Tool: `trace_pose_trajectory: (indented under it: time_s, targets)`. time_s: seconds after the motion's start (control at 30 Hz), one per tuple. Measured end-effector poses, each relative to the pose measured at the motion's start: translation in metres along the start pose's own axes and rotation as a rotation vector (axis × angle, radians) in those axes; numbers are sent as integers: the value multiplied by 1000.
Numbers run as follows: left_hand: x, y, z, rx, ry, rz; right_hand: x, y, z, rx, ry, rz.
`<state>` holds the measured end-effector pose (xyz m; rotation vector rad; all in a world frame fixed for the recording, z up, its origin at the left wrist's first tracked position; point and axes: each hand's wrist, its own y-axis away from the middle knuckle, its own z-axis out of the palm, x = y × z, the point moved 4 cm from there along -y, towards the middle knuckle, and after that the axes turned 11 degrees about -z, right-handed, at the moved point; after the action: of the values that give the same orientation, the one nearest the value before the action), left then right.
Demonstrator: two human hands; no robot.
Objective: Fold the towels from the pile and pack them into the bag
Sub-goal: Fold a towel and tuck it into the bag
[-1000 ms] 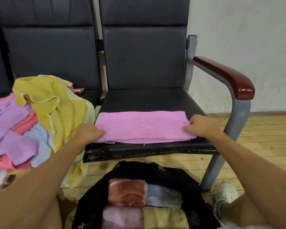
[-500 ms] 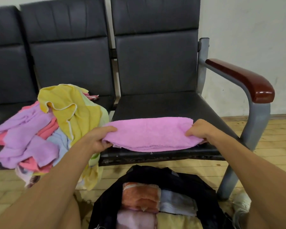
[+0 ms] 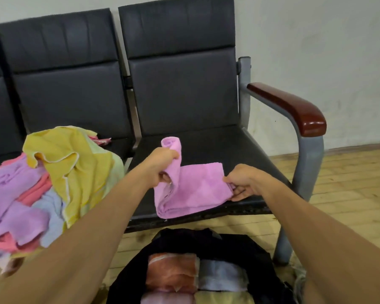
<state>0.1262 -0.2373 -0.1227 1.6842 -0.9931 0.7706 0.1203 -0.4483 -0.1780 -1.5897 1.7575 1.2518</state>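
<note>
Closure was full: our left grip (image 3: 161, 166) clenched the pink towel (image 3: 196, 190) at its raised end, our right grip (image 3: 242, 183) pinched the opposite edge; it lay on the black seat (image 3: 208, 143), wooden floor (image 3: 351, 183) beneath.

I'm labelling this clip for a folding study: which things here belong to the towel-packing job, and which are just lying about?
Job: pink towel, gripped by left hand and right hand; towel pile; black bag; folded towels inside it.
Lying about: red armrest; wooden floor; wall.

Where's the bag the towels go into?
The black bag lies open on the floor, bottom centre of the head view, below the chair seat and the pink towel.
</note>
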Motion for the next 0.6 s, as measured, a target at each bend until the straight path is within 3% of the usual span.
trace_pose_trajectory:
  time_s: [0.23, 0.3, 0.37, 0.43, 0.5, 0.6]
  targets:
    - [-10, -3, 76, -14, -413, -127, -2, 0, -6, -56, 61, -6]
    - [-17, 0, 91, -112, -500, -152, -1, -1, -9, -40, 77, -7]
    - [-19, 8, 95, -252, -455, -158, 0, -3, -11, -6, 112, -19]
    - [-17, 7, 84, -331, -356, -46, 1, -6, -13, 40, 161, -41]
    - [-18, 2, 61, -259, -279, 127, 1, -10, -15, 101, 210, -71]
    - [-34, -13, 21, 107, -479, 352, 2, -14, -14, 185, 271, -107]
